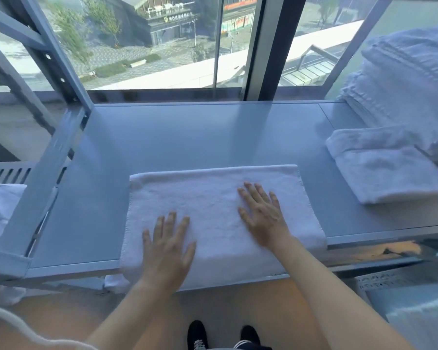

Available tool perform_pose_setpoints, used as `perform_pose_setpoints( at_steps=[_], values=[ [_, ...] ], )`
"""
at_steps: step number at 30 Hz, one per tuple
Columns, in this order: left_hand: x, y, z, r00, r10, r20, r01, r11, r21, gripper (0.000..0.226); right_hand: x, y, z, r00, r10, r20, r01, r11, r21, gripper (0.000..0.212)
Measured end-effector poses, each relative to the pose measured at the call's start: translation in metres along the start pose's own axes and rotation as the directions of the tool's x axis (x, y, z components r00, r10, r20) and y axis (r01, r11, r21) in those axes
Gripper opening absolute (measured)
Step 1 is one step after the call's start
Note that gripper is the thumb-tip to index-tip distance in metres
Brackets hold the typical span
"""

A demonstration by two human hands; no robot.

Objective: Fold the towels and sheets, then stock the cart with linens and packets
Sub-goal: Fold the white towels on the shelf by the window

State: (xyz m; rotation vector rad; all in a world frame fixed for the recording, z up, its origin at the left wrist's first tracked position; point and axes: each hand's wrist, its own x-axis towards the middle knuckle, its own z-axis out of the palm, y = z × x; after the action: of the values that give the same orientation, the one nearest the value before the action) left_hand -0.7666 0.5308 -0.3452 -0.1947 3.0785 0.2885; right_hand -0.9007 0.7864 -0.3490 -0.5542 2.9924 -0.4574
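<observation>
Both hands lie flat, palms down, fingers straight and spread, on a white towel (220, 210) folded into a rectangle at the 6 o'clock edge of a grey metal shelf (187, 137). The left hand (168, 246) presses the towel's near-left part, at about 7 o'clock of the cloth, fingertips pointing to 12 o'clock; the right hand (262, 215) rests further in, at about 3 o'clock of the cloth's middle, fingertips also toward 12 o'clock. Neither hand grasps anything; both are released and simply press the fabric. Both forearms are bare and reach in from 6 o'clock. The towel's near edge overhangs the shelf rim slightly. At 3 o'clock on the shelf lies a second folded towel (387, 168), apart from the first, and at 2 o'clock a taller stack of linens (402, 84) rises just behind it. A frame post (53, 137) slants at 9 o'clock. Beyond the window (162, 41) at 12 o'clock a building carries a sign, too blurred to read.
</observation>
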Motion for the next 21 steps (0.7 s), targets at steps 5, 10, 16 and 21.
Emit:
perform_pose_setpoints(
  at_steps=[5,10,16,21],
  values=[
    [0.007,-0.013,0.008,0.998,0.054,0.014,-0.054,0.998,-0.019,0.070,0.013,0.004,-0.001,1.000,-0.002,0.020,0.002,1.000,-0.012,0.065],
    [0.084,-0.016,0.000,0.998,0.032,0.052,-0.030,0.999,-0.037,0.068,0.077,0.010,-0.015,0.998,0.023,0.052,-0.021,0.999,-0.041,0.062],
    [0.128,-0.001,-0.022,0.994,0.013,0.108,-0.014,1.000,0.009,0.063,0.089,0.010,-0.032,0.995,0.071,0.076,-0.070,0.997,-0.025,0.061],
    [0.033,0.009,-0.016,0.991,0.134,-0.013,-0.135,0.983,-0.123,0.058,-0.024,0.023,-0.031,1.000,0.007,-0.005,-0.006,0.993,0.118,0.058]
  ],
)
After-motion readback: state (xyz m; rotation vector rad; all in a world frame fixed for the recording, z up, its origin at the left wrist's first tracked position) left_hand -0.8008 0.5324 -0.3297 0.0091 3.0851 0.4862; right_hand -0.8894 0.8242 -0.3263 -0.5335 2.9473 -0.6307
